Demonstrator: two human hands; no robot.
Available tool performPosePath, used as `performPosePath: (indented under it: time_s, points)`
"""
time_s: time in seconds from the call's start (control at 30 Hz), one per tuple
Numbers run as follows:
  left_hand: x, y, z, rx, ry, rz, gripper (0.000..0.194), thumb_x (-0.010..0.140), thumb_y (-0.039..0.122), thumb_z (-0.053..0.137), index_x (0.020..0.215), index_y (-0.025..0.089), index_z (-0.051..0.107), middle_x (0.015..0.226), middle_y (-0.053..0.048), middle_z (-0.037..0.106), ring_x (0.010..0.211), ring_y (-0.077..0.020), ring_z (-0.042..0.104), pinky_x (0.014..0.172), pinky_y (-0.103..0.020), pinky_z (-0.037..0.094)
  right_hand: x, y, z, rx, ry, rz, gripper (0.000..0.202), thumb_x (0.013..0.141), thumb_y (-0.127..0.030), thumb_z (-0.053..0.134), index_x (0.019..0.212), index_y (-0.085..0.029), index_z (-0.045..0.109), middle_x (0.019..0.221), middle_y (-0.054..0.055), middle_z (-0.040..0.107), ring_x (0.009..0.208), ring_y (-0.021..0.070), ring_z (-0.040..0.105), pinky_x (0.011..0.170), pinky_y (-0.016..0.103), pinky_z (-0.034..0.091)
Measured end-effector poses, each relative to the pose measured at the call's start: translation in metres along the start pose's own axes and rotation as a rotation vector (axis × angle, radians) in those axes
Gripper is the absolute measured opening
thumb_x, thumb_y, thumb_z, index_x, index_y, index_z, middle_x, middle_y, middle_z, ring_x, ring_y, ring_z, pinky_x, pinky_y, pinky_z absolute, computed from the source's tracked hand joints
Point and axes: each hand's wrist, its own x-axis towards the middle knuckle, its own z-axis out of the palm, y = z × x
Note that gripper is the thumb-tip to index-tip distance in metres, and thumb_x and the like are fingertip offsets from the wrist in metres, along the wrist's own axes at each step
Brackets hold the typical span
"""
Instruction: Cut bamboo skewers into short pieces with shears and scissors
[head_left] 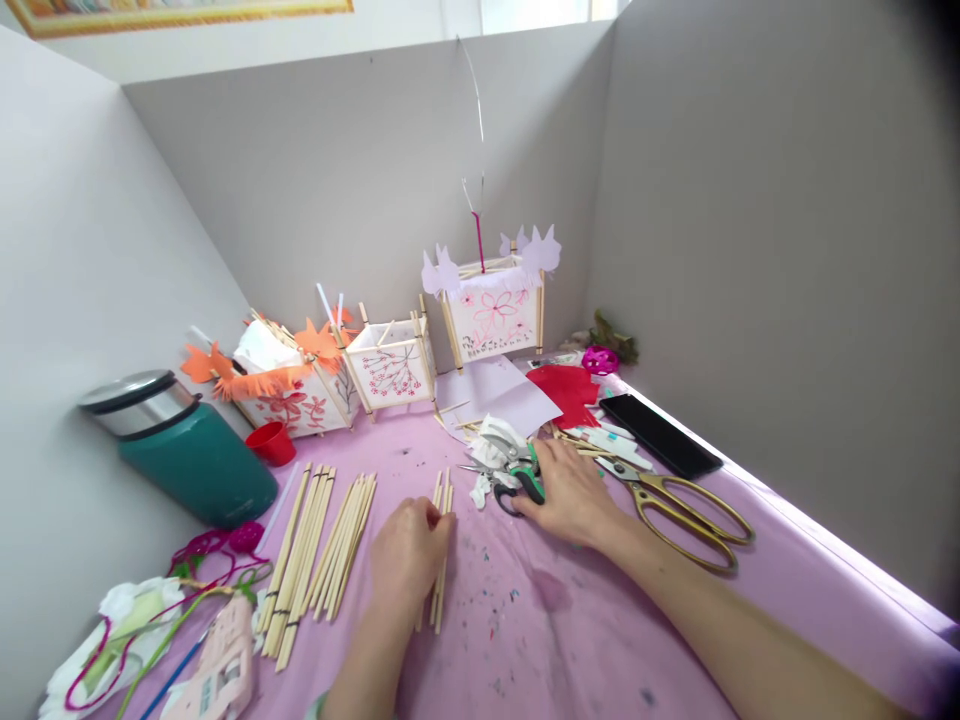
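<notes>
In the head view, my left hand [411, 550] is closed with its fingertips on a few thin bamboo sticks [441, 590] lying lengthwise on the cloth. My right hand [574, 490] curls over green-handled pliers [531, 482], its fingers on one side and its thumb on the other. Small scissors with a dark handle [507, 498] lie under them, close to the thumb. Crumpled white tissue [496, 440] sits just beyond the tools. Left of my left hand lie a loose bunch of sticks [343, 545] and sticks tied with dark bands [300, 560].
Paper-sided stick lanterns [390, 375] stand along the back, one hanging from a wire [480, 110]. A teal bottle [195, 460] and a red cup [271, 443] are left. Gold-handled scissors [690, 510] and a black phone [660, 435] lie right. Grey panels [360, 180] enclose the table.
</notes>
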Motion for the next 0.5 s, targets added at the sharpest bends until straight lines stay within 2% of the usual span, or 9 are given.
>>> performPosePath:
  time_s: [0.13, 0.27, 0.37, 0.43, 0.5]
  points:
    - [-0.002, 0.002, -0.002, 0.034, -0.021, -0.012, 0.025, 0.084, 0.033, 0.045, 0.077, 0.020, 0.066, 0.087, -0.012, 0.073, 0.082, -0.0287, 0.065, 0.064, -0.033, 0.034, -0.012, 0.004, -0.011, -0.035, -0.079, 0.025, 0.063, 0.073, -0.053, 0.068, 0.124, -0.017, 0.055, 0.124, 0.017, 0.056, 0.117, 0.0361, 0.048, 0.093, 0.046, 0.037]
    - [0.002, -0.001, -0.002, -0.044, -0.060, -0.050, 0.025, 0.082, 0.030, 0.045, 0.075, 0.021, 0.067, 0.084, -0.013, 0.073, 0.083, -0.0302, 0.066, 0.065, -0.034, 0.035, -0.030, 0.006, -0.017, -0.022, -0.111, 0.018, 0.074, 0.072, -0.058, 0.070, 0.132, -0.019, 0.052, 0.132, 0.016, 0.054, 0.122, 0.0373, 0.045, 0.097, 0.048, 0.035]
    - [0.004, -0.004, -0.003, -0.102, -0.066, -0.081, 0.023, 0.078, 0.031, 0.048, 0.073, 0.021, 0.068, 0.080, -0.014, 0.073, 0.081, -0.0312, 0.066, 0.064, -0.034, 0.036, -0.042, 0.016, -0.024, 0.009, -0.023, -0.005, 0.065, 0.083, -0.060, 0.059, 0.131, -0.018, 0.055, 0.131, 0.015, 0.056, 0.122, 0.0339, 0.046, 0.101, 0.046, 0.034]
    - [0.005, -0.005, -0.004, -0.177, -0.006, -0.083, 0.021, 0.076, 0.032, 0.050, 0.070, 0.021, 0.068, 0.077, -0.013, 0.073, 0.078, -0.0311, 0.066, 0.064, -0.034, 0.036, -0.051, 0.033, -0.033, -0.009, 0.102, 0.029, 0.047, 0.093, -0.051, 0.049, 0.122, -0.017, 0.061, 0.125, 0.014, 0.060, 0.117, 0.0294, 0.051, 0.099, 0.040, 0.037]
    - [0.005, -0.006, -0.005, -0.341, 0.080, -0.088, 0.018, 0.073, 0.032, 0.055, 0.066, 0.021, 0.068, 0.072, -0.011, 0.071, 0.076, -0.0303, 0.064, 0.065, -0.033, 0.036, -0.061, 0.056, -0.041, -0.102, 0.124, 0.130, 0.036, 0.096, -0.042, 0.045, 0.109, -0.016, 0.066, 0.112, 0.015, 0.064, 0.104, 0.0283, 0.057, 0.090, 0.038, 0.042]
